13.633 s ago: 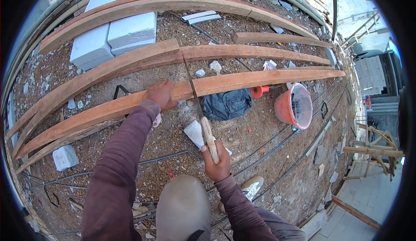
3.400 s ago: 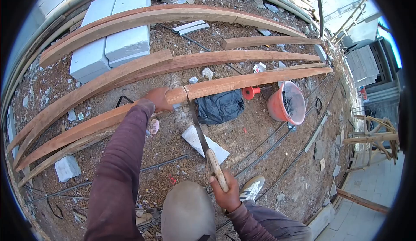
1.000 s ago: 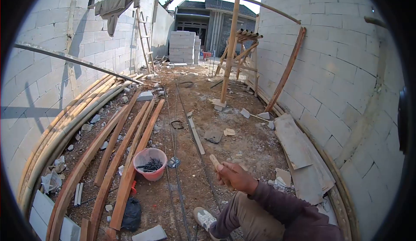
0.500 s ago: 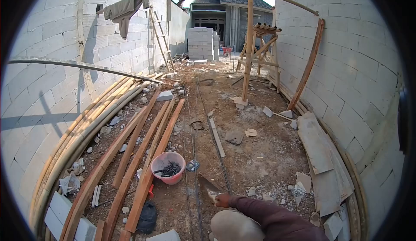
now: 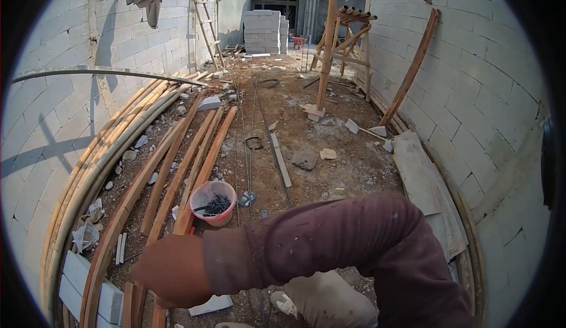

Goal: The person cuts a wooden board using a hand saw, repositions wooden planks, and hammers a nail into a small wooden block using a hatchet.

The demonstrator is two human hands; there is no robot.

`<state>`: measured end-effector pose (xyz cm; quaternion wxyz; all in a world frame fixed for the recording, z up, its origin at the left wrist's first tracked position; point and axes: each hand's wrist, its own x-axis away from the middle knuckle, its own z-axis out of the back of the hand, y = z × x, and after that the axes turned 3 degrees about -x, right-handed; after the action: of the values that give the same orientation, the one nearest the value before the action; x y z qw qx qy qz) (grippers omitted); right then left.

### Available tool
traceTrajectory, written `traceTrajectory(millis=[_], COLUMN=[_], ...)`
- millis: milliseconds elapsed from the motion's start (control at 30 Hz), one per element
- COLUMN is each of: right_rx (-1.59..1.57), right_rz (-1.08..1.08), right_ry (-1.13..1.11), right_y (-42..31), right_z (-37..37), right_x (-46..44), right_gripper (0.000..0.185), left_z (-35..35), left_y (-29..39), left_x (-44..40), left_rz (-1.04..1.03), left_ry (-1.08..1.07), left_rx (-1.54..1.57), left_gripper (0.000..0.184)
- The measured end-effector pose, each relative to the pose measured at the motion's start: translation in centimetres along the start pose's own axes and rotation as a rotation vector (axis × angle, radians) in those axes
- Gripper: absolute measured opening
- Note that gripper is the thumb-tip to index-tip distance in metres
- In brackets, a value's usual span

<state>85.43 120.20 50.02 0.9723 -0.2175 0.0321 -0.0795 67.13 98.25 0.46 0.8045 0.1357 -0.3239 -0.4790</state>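
Note:
My right hand (image 5: 174,272) is at the lower left, its maroon-sleeved arm (image 5: 330,239) stretched across the front of the view. The hand looks rounded and closed, with its back toward me and a little blurred. Whatever its fingers hold is hidden; no saw blade shows now. Beneath and beside the hand lie reddish wooden beams (image 5: 168,201). Just beyond it stands a pink bucket (image 5: 213,217) with dark pieces inside. A pale block (image 5: 210,305) rests on the ground right of the hand. My left hand is out of view.
Long steel bars (image 5: 250,169) run along the dirt ground. Bamboo poles (image 5: 88,195) line the left block wall. Flat boards (image 5: 415,169) lie by the right wall. A bamboo post (image 5: 328,51) stands ahead, near a wooden trestle (image 5: 352,45). Behind is a block stack (image 5: 262,32).
My right hand, which held a hand saw beside my knee, has swung left across the view to above the beams. The saw is no longer visible. The view has tilted down slightly.

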Motion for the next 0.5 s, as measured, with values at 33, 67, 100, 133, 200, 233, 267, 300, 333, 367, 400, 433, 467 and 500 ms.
traceTrajectory(millis=[33, 67, 100, 133, 200, 233, 267, 300, 333, 367, 400, 433, 467, 500], right_rx=[0.008, 0.038, 0.067, 0.083, 0.107, 0.123, 0.125, 0.128, 0.133, 0.138, 0.139, 0.15, 0.162, 0.175], right_rz=[0.018, 0.063, 0.11, 0.154, 0.224, 0.256, 0.281, 0.302, 0.319, 0.343, 0.36, 0.388, 0.404, 0.413], right_ry=[-0.113, -0.198, -0.233, -0.254, -0.293, -0.303, -0.311, -0.326, -0.339, -0.359, -0.381, -0.391, -0.402, -0.41], right_y=[-3.6, -6.2, -7.9, -9.2, -10.5, -11.1, -11.4, -11.8, -12.0, -12.5, -13.0, -13.6, -14.1, -14.4], right_z=[2.3, 3.7, 3.9, 3.8, 2.5, 2.3, 1.8, 1.2, 0.6, 0.1, -0.4, -0.8, -1.1, -1.6], right_x=[-1.4, -2.2, -2.6, -2.9, -3.2, -3.5, -3.6, -3.9, -4.1, -4.5, -4.6, -4.6, -4.6, -4.4], right_gripper=[0.041, 0.041, 0.042, 0.042, 0.042, 0.043, 0.043, 0.043, 0.043, 0.044, 0.044, 0.044, 0.044, 0.045], left_z=[0.6, 1.2, 1.5, 2.0, 2.7, 2.8, 2.9, 3.1, 3.0, 3.0, 3.1, 3.2, 3.1, 3.1], left_y=[0.6, 1.2, 1.8, 2.1, 3.1, 3.2, 3.2, 3.4, 3.5, 3.6, 3.7, 3.5, 3.5, 3.3], left_x=[-0.1, -0.2, -0.2, 0.1, 0.4, 0.7, 1.3, 1.6, 2.0, 2.3, 2.8, 3.2, 3.2, 2.9], left_rz=[-0.006, -0.034, -0.055, -0.059, -0.062, -0.06, -0.053, -0.051, -0.053, -0.042, -0.039, -0.027, -0.007, 0.054], left_ry=[0.011, 0.031, 0.048, 0.053, 0.077, 0.094, 0.105, 0.116, 0.128, 0.147, 0.164, 0.186, 0.205, 0.181], left_rx=[0.03, 0.06, 0.087, 0.106, 0.14, 0.152, 0.163, 0.179, 0.191, 0.202, 0.207, 0.198, 0.193, 0.207], left_gripper=[0.067, 0.066, 0.064, 0.062, 0.059, 0.058, 0.057, 0.055, 0.054, 0.052, 0.051, 0.05, 0.049, 0.049])
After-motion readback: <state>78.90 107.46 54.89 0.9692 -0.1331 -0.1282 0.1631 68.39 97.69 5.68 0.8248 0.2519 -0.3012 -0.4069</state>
